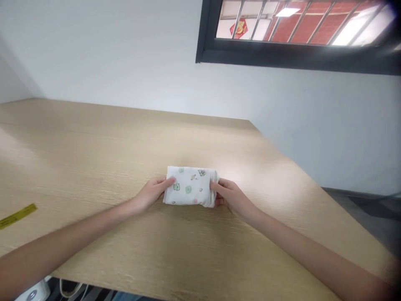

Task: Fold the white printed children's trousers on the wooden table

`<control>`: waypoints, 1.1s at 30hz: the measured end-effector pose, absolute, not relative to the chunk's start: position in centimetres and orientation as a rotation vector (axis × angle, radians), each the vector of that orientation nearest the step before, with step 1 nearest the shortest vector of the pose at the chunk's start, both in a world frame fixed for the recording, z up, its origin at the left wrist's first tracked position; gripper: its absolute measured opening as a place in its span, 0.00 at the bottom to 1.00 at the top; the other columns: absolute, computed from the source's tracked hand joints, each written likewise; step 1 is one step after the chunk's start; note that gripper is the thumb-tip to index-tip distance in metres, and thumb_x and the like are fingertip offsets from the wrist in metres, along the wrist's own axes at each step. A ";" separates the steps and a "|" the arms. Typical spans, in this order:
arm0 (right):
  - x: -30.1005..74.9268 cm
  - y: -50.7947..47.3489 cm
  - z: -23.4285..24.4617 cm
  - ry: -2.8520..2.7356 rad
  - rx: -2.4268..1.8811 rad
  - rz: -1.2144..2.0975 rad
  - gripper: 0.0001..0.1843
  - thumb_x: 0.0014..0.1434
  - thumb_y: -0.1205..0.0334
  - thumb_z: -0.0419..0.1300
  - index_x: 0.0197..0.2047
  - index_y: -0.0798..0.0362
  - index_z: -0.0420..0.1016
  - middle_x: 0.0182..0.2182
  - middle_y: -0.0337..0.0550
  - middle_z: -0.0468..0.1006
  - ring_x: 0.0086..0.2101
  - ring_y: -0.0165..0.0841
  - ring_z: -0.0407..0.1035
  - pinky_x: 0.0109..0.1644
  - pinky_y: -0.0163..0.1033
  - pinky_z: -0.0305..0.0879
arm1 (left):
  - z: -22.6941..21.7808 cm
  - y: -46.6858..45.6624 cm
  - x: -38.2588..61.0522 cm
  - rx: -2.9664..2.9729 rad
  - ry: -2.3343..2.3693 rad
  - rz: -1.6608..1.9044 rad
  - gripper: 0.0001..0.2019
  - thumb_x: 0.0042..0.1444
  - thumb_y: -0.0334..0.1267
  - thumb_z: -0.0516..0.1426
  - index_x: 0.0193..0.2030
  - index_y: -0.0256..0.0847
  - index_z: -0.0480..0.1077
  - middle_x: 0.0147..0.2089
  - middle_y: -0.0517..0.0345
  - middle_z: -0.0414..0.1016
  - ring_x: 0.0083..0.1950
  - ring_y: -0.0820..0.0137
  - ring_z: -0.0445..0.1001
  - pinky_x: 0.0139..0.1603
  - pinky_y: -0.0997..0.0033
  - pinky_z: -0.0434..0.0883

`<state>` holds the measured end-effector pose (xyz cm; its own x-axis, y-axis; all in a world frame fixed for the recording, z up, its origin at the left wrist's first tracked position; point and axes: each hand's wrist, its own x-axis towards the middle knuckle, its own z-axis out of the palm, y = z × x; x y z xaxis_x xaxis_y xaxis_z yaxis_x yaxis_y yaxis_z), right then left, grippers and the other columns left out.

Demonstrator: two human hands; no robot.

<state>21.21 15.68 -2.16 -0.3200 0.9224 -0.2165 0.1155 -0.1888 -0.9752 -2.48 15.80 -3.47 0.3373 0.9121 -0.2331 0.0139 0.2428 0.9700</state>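
Note:
A white cloth (191,188), folded into a compact rectangle and printed with small green and pink cartoon figures, is in the middle of the view. Its left edge is pinched by my left hand (155,190), thumb on top and fingers underneath. At the right edge, where the folded layers show, my right hand (230,194) grips it the same way. The fingers beneath the cloth are mostly hidden. Whether the cloth touches the table or is held slightly above it, I cannot tell.
The wooden table (103,154) reaches back to a pale wall (125,54) and ends in a slanted edge at right. A yellow labelled strip (19,216) lies at far left. Below the front edge are cables and a white device (34,291). A barred window (282,25) is above.

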 end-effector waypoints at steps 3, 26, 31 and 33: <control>21.5 15.8 -2.5 -1.519 -1.330 1.310 0.20 0.56 0.50 0.55 0.46 0.55 0.61 0.34 0.45 0.69 0.26 0.31 0.67 0.26 0.37 0.68 | -3.9 15.7 -2.4 1.187 1.106 0.932 0.20 0.50 0.48 0.58 0.44 0.35 0.63 0.42 0.47 0.70 0.42 0.62 0.71 0.39 0.64 0.70; 19.1 7.9 -3.3 -1.284 -1.090 1.939 0.20 0.54 0.51 0.58 0.46 0.54 0.63 0.35 0.45 0.70 0.25 0.29 0.69 0.26 0.35 0.69 | -3.3 19.5 -2.4 1.518 1.016 0.880 0.20 0.57 0.49 0.51 0.52 0.42 0.64 0.51 0.55 0.69 0.50 0.63 0.68 0.47 0.67 0.66; 19.2 12.3 -2.6 -1.064 -1.108 1.879 0.16 0.57 0.51 0.56 0.38 0.57 0.63 0.32 0.48 0.74 0.28 0.31 0.72 0.33 0.35 0.72 | -4.1 16.7 -1.5 1.414 1.032 0.946 0.18 0.47 0.45 0.62 0.41 0.38 0.65 0.38 0.55 0.72 0.40 0.66 0.71 0.36 0.71 0.67; 19.7 14.0 -2.3 -1.216 -1.203 1.825 0.18 0.58 0.48 0.54 0.35 0.57 0.63 0.22 0.42 0.71 0.22 0.30 0.70 0.24 0.32 0.70 | -4.4 14.6 -1.5 1.363 1.047 0.959 0.17 0.47 0.44 0.63 0.37 0.38 0.63 0.37 0.55 0.71 0.40 0.66 0.70 0.36 0.70 0.67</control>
<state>19.70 13.97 -2.28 -0.3849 0.8574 -0.3415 -0.0149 -0.3757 -0.9266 -1.46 14.58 -4.44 0.2786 0.9602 -0.0228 0.0612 0.0059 0.9981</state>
